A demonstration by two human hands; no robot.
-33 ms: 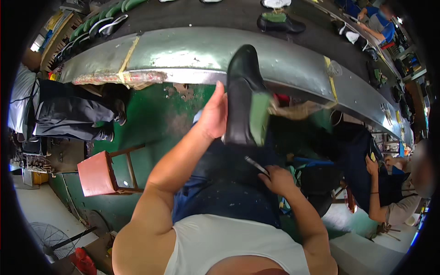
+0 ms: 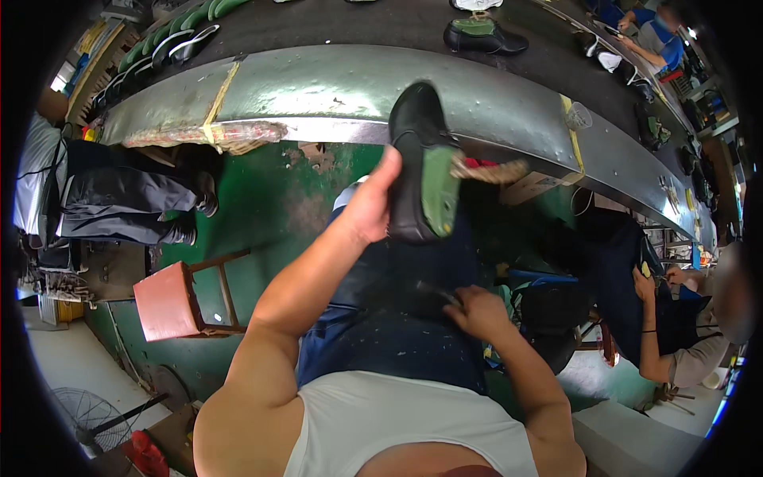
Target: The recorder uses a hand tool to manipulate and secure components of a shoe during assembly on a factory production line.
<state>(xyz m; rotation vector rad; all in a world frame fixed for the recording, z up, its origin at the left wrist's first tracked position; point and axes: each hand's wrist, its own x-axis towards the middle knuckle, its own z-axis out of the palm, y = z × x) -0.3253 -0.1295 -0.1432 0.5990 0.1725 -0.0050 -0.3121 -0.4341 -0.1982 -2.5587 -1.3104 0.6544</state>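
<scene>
My left hand grips a black leather shoe by its side, toe pointing away from me. A green shoe last fills its opening, facing right. A strand of twisted tan cord sticks out to the right from beside the last. Lower down, over my dark trousers, my right hand is closed on a thin silver tool. Motion blurs that tool, so its exact kind is unclear. The tool and the shoe are apart.
Ahead runs a metal-edged bench bearing more shoes, one a black shoe on a green last. To the left stand a pink-seated stool and a person in dark trousers. Another person sits close on the right.
The shoe has turned slightly, showing more of the green last's face. The cord shows more sharply. My right hand has moved a little left and the tool is more blurred.
</scene>
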